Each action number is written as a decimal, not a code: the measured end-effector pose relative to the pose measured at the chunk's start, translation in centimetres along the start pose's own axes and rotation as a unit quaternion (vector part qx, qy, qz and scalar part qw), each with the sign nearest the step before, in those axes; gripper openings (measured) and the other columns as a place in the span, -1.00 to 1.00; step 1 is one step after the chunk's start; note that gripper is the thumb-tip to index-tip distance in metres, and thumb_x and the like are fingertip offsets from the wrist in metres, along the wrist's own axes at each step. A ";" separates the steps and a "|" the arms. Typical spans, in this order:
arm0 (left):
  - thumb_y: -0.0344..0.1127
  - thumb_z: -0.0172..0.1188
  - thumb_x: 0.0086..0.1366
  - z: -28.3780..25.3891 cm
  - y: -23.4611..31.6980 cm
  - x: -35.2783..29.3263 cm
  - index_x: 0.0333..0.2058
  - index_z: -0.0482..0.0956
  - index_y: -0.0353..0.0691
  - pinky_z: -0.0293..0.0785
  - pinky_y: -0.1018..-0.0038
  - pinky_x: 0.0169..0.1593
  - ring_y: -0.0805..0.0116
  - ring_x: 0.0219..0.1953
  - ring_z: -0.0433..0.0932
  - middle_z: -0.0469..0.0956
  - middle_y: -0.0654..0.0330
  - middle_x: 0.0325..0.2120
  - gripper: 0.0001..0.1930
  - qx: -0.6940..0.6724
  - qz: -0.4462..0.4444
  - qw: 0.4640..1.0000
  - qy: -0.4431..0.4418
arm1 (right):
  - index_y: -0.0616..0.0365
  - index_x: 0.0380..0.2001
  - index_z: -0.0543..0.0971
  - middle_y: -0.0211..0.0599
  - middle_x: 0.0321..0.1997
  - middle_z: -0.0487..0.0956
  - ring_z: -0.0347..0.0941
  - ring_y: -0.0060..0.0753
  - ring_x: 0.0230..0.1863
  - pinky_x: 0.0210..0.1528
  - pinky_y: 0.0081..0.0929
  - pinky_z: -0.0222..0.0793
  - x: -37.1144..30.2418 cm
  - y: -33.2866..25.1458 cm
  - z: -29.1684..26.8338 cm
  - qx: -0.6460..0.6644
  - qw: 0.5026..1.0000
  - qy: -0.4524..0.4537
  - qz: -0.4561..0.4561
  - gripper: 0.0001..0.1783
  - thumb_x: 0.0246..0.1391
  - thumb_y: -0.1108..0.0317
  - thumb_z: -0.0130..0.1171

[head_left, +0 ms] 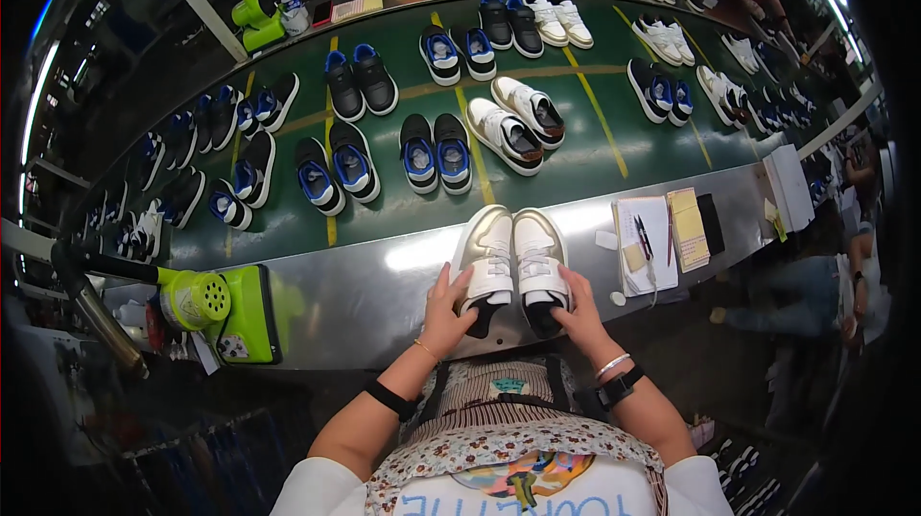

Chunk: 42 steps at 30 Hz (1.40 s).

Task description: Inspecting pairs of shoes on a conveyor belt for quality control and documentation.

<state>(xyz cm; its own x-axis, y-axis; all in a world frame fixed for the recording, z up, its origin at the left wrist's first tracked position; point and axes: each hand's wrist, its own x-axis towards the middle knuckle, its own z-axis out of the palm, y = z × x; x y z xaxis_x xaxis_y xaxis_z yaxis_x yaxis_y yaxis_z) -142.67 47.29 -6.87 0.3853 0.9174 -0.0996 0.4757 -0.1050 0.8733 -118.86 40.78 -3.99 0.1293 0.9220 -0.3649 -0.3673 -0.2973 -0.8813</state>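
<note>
Left hand (446, 310) and right hand (578, 313) in close grip on the heels of a white-and-gold sneaker pair (513, 262), side by side on the steel table (365, 295), not yet on the green conveyor belt (576, 132) among other pairs.

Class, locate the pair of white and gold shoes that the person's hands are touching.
In the head view, the white and gold shoes sit bottom centre on the steel ledge, between the left hand and right hand, just before the green belt.
</note>
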 end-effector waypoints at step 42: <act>-0.09 -0.32 0.33 -2.4 2.0 3.8 -0.03 0.32 -0.19 0.39 0.25 -0.02 0.19 -0.11 0.45 0.43 0.08 -0.12 -0.60 -0.747 -0.332 0.574 -0.050 | 0.13 -0.12 0.40 -0.23 -0.10 0.47 0.43 -0.29 -0.12 -0.02 -0.31 0.35 3.9 -0.1 7.9 0.392 0.891 0.056 0.223 -0.54 0.19 0.02 -0.29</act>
<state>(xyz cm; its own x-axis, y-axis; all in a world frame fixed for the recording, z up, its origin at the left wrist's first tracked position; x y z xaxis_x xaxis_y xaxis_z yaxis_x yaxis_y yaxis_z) -142.10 51.49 -4.34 0.5906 0.5298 -0.6087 -0.6355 0.7702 0.0538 -125.54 46.37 -2.93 -0.1154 0.7125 -0.6921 -0.9301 -0.3221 -0.1765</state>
